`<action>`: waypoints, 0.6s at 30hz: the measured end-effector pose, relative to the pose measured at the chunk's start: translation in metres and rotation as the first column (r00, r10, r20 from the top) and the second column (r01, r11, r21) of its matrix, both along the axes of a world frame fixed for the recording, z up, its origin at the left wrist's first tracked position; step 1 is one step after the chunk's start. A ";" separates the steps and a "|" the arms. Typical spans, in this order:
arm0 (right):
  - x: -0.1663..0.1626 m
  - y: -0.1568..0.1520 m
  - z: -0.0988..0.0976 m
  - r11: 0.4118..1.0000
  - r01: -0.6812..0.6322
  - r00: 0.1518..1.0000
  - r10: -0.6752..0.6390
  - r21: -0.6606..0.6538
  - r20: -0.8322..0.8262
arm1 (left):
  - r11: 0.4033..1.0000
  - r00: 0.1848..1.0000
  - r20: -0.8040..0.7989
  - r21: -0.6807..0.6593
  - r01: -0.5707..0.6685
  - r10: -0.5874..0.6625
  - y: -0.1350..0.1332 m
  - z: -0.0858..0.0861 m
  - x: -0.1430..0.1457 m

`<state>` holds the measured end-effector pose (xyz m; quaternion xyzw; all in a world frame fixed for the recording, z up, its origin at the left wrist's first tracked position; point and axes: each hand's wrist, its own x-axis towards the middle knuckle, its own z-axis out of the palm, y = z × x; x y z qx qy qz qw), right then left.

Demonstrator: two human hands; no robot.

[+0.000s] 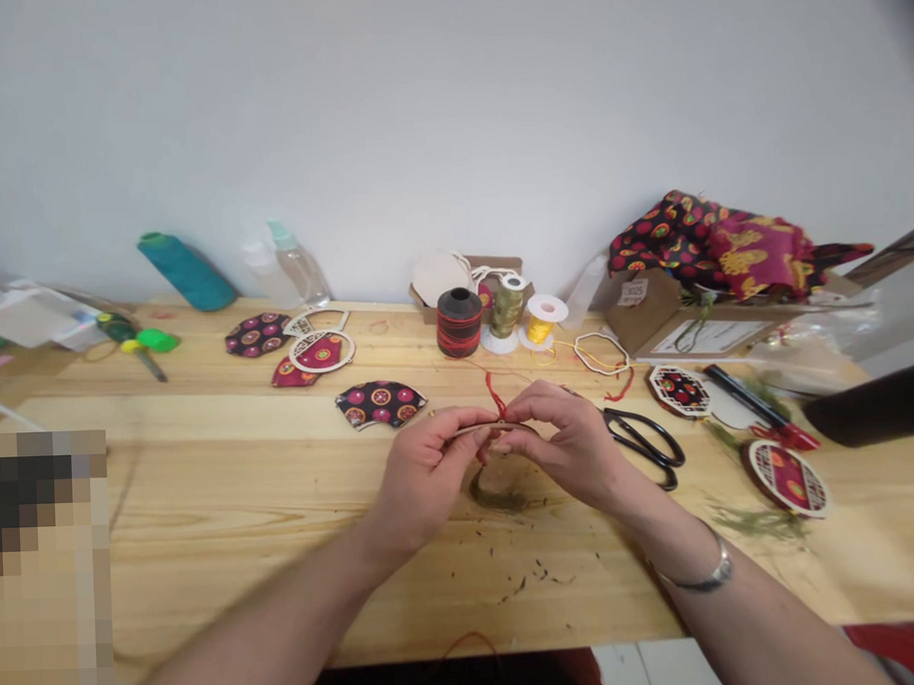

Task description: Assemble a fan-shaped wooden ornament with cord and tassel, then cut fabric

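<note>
The left hand (433, 461) and right hand (570, 440) pinch, thumbs against fingers, a thin, curved, brown-edged piece (496, 425) held nearly edge-on above the pale wooden bench (269, 529), with red cord (493, 393) at its middle. Fingers cover much of it; whether the dark green thread tassel (499, 497) below joins it cannot be told. The brown cardboard box (622, 327) bears a small white label (632, 292), too blurred to read surely.
</note>
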<state>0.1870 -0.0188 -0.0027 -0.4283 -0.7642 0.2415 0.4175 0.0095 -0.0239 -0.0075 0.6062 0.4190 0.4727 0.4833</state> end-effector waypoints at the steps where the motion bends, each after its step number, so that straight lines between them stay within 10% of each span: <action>1: 0.000 0.000 0.000 1.000 0.000 1.000 0.001 -0.015 0.019 | 1.000 1.000 0.014 -0.017 -0.013 0.013 0.001 0.000 0.000; 18: 0.004 0.005 0.007 0.949 0.109 0.983 -0.147 -0.295 -0.109 | 0.983 0.991 0.090 -0.169 -0.078 0.095 0.007 -0.001 -0.004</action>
